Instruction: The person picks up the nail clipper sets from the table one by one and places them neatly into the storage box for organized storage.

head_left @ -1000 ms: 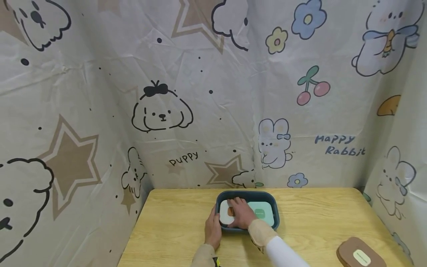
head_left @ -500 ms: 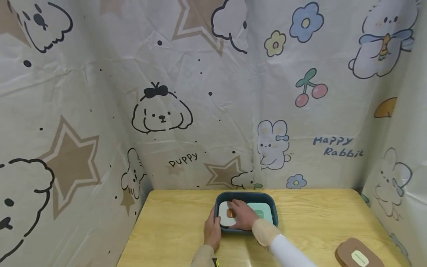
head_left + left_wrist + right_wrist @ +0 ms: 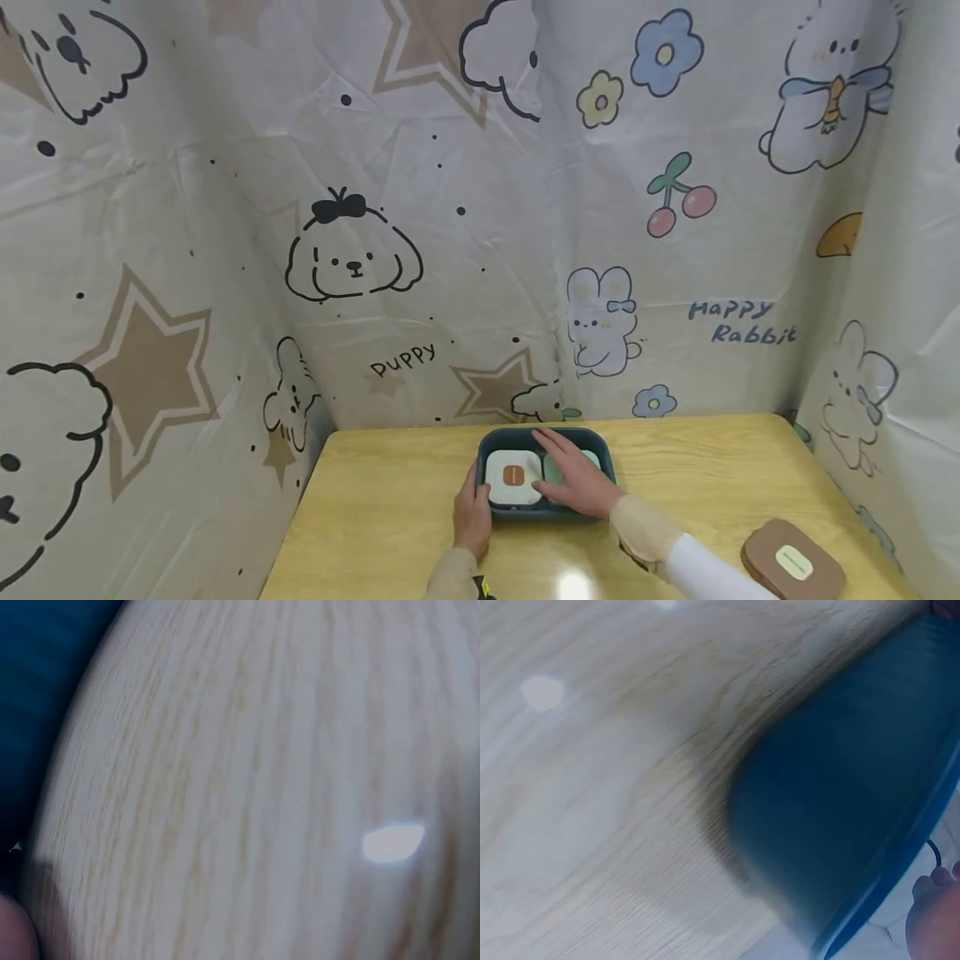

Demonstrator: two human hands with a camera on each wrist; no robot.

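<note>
A dark blue rectangular lunch box [image 3: 525,515] stands on the table. Inside it, a small container with a white lid [image 3: 498,492] and brown label sits on the left. A mint-green-lidded container [image 3: 552,472] sits beside it, partly hidden under my right hand [image 3: 581,482]. That hand reaches over the box with its fingers stretched out; whether it touches the mint lid I cannot tell. My left hand [image 3: 472,517] grips the left end of the lunch box, thumb at the front corner. In the right wrist view, the lunch box wall [image 3: 832,772] rises beside some fingertips [image 3: 934,907].
A brown lid [image 3: 795,560] with a cream label lies at the table's front right. The wooden table [image 3: 390,483] ends at a printed curtain [image 3: 450,250] behind and on both sides.
My right hand has left the white-lidded container and moved right, over the mint-lidded one. My left hand keeps its place on the lunch box. The head view has shifted slightly.
</note>
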